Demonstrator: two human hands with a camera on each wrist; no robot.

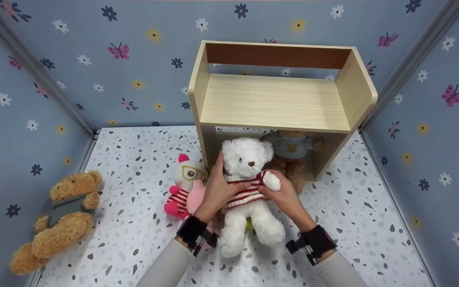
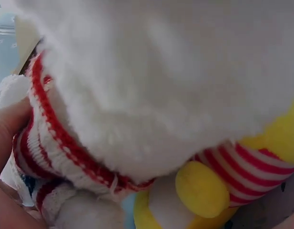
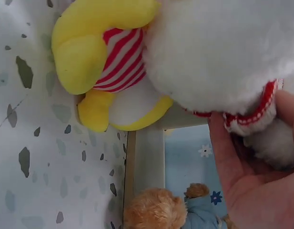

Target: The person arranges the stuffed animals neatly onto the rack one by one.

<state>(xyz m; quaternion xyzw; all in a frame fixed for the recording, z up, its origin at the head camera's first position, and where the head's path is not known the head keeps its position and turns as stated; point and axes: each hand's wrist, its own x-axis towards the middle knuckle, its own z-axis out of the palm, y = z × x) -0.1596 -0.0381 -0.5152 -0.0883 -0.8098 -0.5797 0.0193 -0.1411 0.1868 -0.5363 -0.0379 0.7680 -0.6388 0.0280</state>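
Note:
Both hands hold a white teddy bear (image 1: 249, 159) in a red-and-white striped sweater, in front of the shelf's lower compartment. My left hand (image 1: 218, 193) grips its side, thumb across the sweater. On the other side my right hand (image 1: 287, 197) pinches the bear near its raised paw; in the right wrist view those fingers (image 3: 228, 157) curl at the sweater's hem. Below the bear lies a yellow plush toy (image 3: 80, 62) with a striped top, mostly hidden in the head view. Inside the compartment, at right, sits a brown teddy bear (image 1: 293, 147) in a blue shirt.
A light wooden shelf (image 1: 277, 101) stands against the flowered back wall. Left of it are a pink-and-white plush toy (image 1: 183, 175) with yellow glasses and a pink plush piece (image 1: 196, 196). A tan teddy bear (image 1: 64, 223) leans by the left wall on the speckled floor (image 1: 126, 159).

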